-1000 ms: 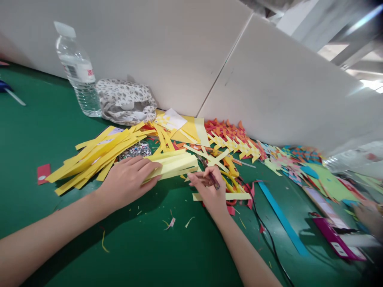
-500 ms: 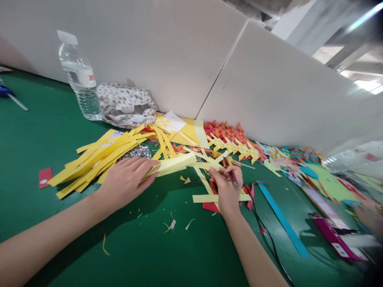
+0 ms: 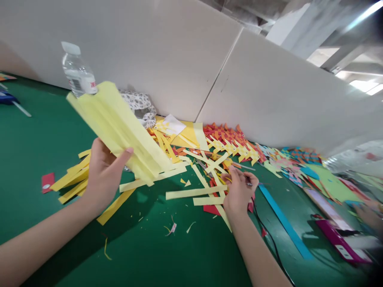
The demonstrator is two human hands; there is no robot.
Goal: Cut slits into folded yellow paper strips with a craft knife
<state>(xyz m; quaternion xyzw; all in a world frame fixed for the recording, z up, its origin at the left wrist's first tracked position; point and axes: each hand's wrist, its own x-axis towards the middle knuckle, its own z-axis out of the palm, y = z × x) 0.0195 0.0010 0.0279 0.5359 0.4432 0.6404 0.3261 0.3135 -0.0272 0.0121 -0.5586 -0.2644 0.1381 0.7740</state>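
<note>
My left hand (image 3: 106,171) grips a folded pale yellow paper sheet (image 3: 115,127), raised and tilted over the table, thumb on its near face. My right hand (image 3: 239,193) is closed low over the table among pale yellow paper strips (image 3: 196,192). A slim dark stick (image 3: 249,181), mostly hidden, shows between its fingers. Its fingertips also touch a small yellow piece that I cannot make out. Under and beside this hand lie crossed strips and red paper (image 3: 212,210). Deeper yellow strips (image 3: 73,175) lie behind my left hand, partly covered by it and the sheet.
A water bottle (image 3: 76,69) and a patterned cloth pouch (image 3: 139,104) stand by the white partition (image 3: 149,52). Woven paper fish (image 3: 227,137) line its foot. At right lie a blue strip (image 3: 285,223), a black cord (image 3: 273,243), a magenta power strip (image 3: 341,241) and another person's hand (image 3: 369,213).
My left hand has lifted the pale yellow sheet up and left off the table. More pale strips now show loose below. My right hand has shifted slightly right, its fingers turned lower.
</note>
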